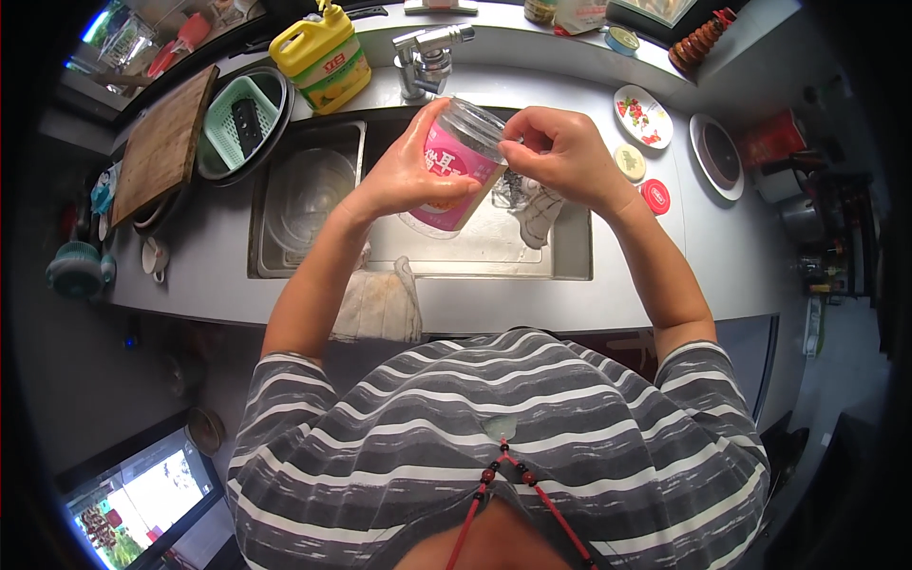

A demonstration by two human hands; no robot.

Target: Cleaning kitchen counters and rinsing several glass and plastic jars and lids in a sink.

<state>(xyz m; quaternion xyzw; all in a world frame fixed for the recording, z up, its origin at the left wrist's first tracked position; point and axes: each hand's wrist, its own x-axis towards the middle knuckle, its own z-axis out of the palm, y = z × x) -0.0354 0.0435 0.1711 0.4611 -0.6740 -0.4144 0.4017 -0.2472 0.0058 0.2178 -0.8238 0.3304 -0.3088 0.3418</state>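
Note:
Wet on its back, my left hand [399, 171] grips a clear plastic jar [476, 128] wrapped in a pink printed label. The jar is tilted above the right basin of a stainless steel sink [463, 265], its threaded mouth facing up and away. Thumb and curled fingers of my right hand [559, 146] meet at the jar's rim; whether they pinch the rim or something small there I cannot tell. Beneath my right hand a checked cloth [536, 217] lies in the basin. A clear round bowl [311, 192] sits in the left basin.
A chrome faucet [422, 64] rises behind the sink, beside a yellow detergent jug [320, 60]. At left are a wooden cutting board [164, 146], a green basket [239, 117] and a mug [153, 256]. A plate [652, 135], a red lid [655, 196] and a folded rag [381, 303] lie around the sink.

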